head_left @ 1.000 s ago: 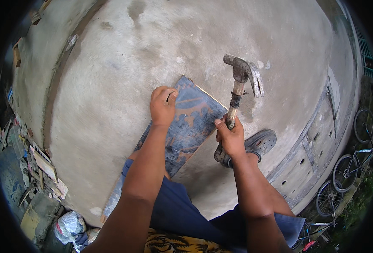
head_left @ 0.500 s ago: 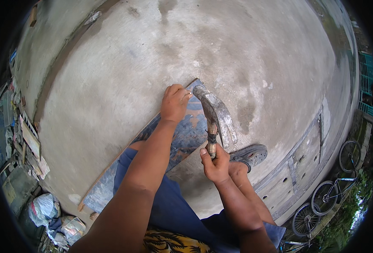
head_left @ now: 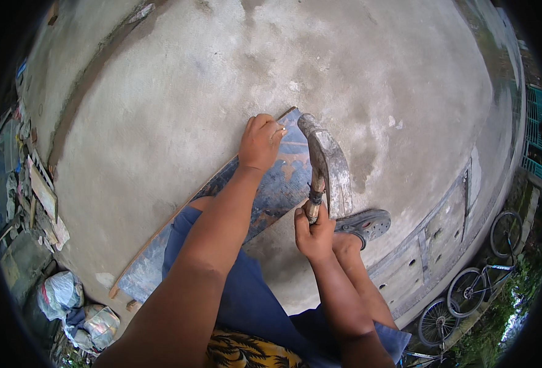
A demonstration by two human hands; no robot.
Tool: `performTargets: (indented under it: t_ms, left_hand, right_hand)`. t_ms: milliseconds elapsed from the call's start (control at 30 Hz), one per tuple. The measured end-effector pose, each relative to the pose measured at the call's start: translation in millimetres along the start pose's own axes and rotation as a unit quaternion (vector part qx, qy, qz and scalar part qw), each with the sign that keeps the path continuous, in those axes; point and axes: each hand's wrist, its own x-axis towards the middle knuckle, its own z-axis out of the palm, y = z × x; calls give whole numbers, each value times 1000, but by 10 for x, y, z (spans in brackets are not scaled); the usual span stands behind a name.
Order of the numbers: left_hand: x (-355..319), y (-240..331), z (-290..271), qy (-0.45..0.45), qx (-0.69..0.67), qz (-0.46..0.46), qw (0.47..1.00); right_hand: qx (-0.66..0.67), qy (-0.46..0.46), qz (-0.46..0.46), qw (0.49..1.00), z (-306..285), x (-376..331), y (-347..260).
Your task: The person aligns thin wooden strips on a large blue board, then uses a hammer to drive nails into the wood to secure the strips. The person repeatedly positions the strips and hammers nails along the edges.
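Concrete floor (head_left: 179,104) fills the view, with bicycles (head_left: 467,294) at the lower right edge. On it lies a long blue-patterned board (head_left: 271,190), angled under the person's knee. Left hand (head_left: 260,142) presses flat, fingers curled, on the board's far end. Right hand (head_left: 312,232) grips a hammer (head_left: 317,161) handle, head over the board. A grey sandal (head_left: 364,223) sits beside it.
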Motion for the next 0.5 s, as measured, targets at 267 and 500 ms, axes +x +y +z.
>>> performTargets:
  t_ms: [267, 500]
  left_hand:
    - [-9, -1, -42, -47, 6, -35, 998]
    - [-143, -149, -255, -88, 153, -114, 978]
  right_hand:
    - [-73, -42, 76, 994, -88, 74, 119]
    - [-76, 2, -130, 989, -288, 138, -232]
